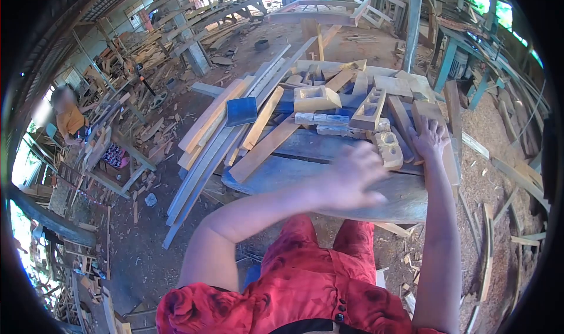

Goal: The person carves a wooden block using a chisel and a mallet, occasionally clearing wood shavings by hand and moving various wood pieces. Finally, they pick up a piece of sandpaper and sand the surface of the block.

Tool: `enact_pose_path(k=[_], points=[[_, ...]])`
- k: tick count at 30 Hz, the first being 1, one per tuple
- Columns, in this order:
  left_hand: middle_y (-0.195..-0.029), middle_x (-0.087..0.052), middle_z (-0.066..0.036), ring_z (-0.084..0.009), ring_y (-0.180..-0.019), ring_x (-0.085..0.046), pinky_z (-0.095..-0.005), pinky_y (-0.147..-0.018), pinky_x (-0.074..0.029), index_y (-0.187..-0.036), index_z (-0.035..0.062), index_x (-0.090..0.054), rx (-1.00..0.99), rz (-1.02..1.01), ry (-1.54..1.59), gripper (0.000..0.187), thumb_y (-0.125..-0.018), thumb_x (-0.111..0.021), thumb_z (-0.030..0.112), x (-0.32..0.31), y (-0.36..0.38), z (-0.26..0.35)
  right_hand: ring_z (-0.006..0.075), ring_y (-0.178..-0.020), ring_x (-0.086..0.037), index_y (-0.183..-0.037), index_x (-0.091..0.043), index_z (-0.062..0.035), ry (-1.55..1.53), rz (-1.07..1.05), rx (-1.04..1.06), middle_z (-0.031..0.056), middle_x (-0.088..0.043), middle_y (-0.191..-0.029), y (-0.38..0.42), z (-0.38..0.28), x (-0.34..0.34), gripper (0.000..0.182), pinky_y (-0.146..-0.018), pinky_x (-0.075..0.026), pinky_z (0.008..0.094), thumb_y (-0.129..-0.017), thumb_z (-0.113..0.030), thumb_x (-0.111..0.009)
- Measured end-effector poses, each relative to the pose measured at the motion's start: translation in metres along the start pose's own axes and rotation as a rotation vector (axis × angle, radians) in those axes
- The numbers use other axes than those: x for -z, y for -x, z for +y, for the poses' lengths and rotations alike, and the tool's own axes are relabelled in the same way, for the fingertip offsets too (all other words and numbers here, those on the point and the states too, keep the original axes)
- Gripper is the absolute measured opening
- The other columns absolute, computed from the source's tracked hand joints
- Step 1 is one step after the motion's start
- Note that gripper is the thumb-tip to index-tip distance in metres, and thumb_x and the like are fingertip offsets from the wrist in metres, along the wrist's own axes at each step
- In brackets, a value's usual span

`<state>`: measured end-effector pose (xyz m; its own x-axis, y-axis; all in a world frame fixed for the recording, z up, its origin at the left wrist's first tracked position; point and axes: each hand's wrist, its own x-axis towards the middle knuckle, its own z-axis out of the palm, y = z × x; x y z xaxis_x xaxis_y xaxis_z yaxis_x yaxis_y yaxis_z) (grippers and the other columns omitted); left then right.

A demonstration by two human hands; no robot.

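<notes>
My left hand (355,175) is over the front of the blue-grey table (317,184), smeared by motion, its fingers apart and nothing visible in it. At the table's right side, my right hand (430,137) lies with spread fingers on a brown wooden board (427,110). Between the hands are small wooden blocks with holes (389,150). Behind them sit a longer block with several square openings (368,108), a pale hollowed block (317,98) and a grey-white block (322,119). A blue piece (241,111) rests on long planks to the left.
Long planks (205,152) stick out past the table's left edge. A person (70,120) sits far left beside a wooden frame. A post (413,26) and a teal bench (449,58) stand behind at the right. Wood scraps cover the ground.
</notes>
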<state>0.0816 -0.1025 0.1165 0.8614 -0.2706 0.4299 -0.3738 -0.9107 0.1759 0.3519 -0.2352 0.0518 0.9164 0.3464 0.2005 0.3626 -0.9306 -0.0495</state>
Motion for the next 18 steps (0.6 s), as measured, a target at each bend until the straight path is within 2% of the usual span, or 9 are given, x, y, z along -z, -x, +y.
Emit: enact_pose_path(k=[1, 2, 4, 6, 8, 10, 11, 14, 18], points=[[-0.115, -0.054, -0.010, -0.0320, -0.123, -0.042, -0.0462, -0.098, -0.037, -0.110, 0.0089, -0.060, 0.082, -0.019, -0.127, 0.045, -0.079, -0.068, 0.041, 0.007, 0.014, -0.022, 0.0371, -0.136, -0.027, -0.144, -0.034, -0.0181, -0.008, -0.003, -0.001, 0.0154, -0.035, -0.144, -0.001, 0.000, 0.000, 0.069, -0.104, -0.020, 0.0659, -0.087, -0.055, -0.047], [-0.117, -0.055, -0.011, -0.0324, -0.125, -0.042, -0.0472, -0.103, -0.035, -0.111, 0.0078, -0.060, 0.245, -0.112, -0.070, 0.044, -0.078, -0.069, 0.036, 0.026, 0.026, -0.039, 0.0373, -0.136, -0.026, -0.144, -0.034, -0.0179, -0.004, 0.001, 0.000, 0.0157, -0.035, -0.144, -0.002, 0.001, -0.001, 0.069, -0.103, -0.020, 0.0662, -0.087, -0.055, -0.047], [-0.112, -0.059, -0.014, -0.0319, -0.117, -0.049, -0.0430, -0.102, -0.038, -0.112, 0.0050, -0.061, 0.362, 0.005, -0.136, 0.039, -0.077, -0.068, 0.022, 0.039, 0.062, -0.098, 0.0375, -0.136, -0.026, -0.144, -0.034, -0.0177, -0.004, 0.001, 0.001, 0.0161, -0.035, -0.143, -0.002, 0.000, 0.000, 0.068, -0.103, -0.020, 0.0664, -0.088, -0.055, -0.046], [-0.111, -0.059, -0.015, -0.0324, -0.115, -0.050, -0.0416, -0.102, -0.038, -0.113, 0.0041, -0.060, 0.598, 0.038, -0.212, 0.038, -0.076, -0.064, 0.013, 0.066, 0.091, -0.133, 0.0380, -0.136, -0.025, -0.143, -0.034, -0.0172, -0.017, -0.006, 0.007, 0.0163, -0.034, -0.144, 0.000, 0.000, 0.001, 0.068, -0.103, -0.020, 0.0669, -0.088, -0.054, -0.047], [-0.115, -0.059, -0.016, -0.0308, -0.113, -0.053, -0.0402, -0.099, -0.041, -0.115, 0.0052, -0.060, 0.648, 0.128, -0.374, 0.039, -0.076, -0.060, 0.012, 0.072, 0.138, -0.193, 0.0383, -0.136, -0.025, -0.143, -0.034, -0.0171, -0.017, 0.002, 0.002, 0.0163, -0.034, -0.144, 0.000, 0.000, 0.000, 0.068, -0.103, -0.020, 0.0669, -0.088, -0.054, -0.047], [-0.117, -0.058, -0.015, -0.0311, -0.113, -0.053, -0.0409, -0.099, -0.041, -0.117, 0.0063, -0.060, 0.703, 0.090, -0.466, 0.040, -0.077, -0.058, 0.011, 0.077, 0.162, -0.216, 0.0385, -0.137, -0.025, -0.143, -0.034, -0.0169, -0.018, 0.016, 0.003, 0.0164, -0.034, -0.144, 0.000, -0.001, 0.001, 0.068, -0.103, -0.020, 0.0669, -0.088, -0.054, -0.047], [-0.118, -0.058, -0.014, -0.0315, -0.113, -0.053, -0.0416, -0.098, -0.041, -0.119, 0.0075, -0.059, 0.763, 0.051, -0.557, 0.041, -0.078, -0.057, 0.010, 0.078, 0.168, -0.221, 0.0386, -0.137, -0.025, -0.143, -0.034, -0.0169, -0.023, 0.008, 0.003, 0.0162, -0.033, -0.144, 0.001, -0.001, 0.001, 0.068, -0.103, -0.019, 0.0666, -0.088, -0.054, -0.048], [-0.113, -0.061, -0.015, -0.0320, -0.109, -0.057, -0.0411, -0.094, -0.045, -0.116, 0.0063, -0.061, 0.857, -0.029, -0.530, 0.036, -0.081, -0.055, 0.011, 0.077, 0.177, -0.230, 0.0386, -0.137, -0.024, -0.143, -0.034, -0.0169, -0.026, 0.004, 0.008, 0.0158, -0.033, -0.145, 0.001, -0.002, 0.002, 0.068, -0.104, -0.019, 0.0660, -0.087, -0.054, -0.048], [-0.104, -0.065, -0.016, -0.0327, -0.098, -0.062, -0.0412, -0.088, -0.048, -0.109, 0.0059, -0.065, 0.894, 0.066, -0.458, 0.028, -0.084, -0.052, 0.012, 0.077, 0.175, -0.231, 0.0379, -0.137, -0.024, -0.144, -0.034, -0.0173, -0.019, -0.010, -0.004, 0.0149, -0.032, -0.146, -0.001, -0.001, 0.001, 0.069, -0.104, -0.018, 0.0652, -0.087, -0.054, -0.048]])
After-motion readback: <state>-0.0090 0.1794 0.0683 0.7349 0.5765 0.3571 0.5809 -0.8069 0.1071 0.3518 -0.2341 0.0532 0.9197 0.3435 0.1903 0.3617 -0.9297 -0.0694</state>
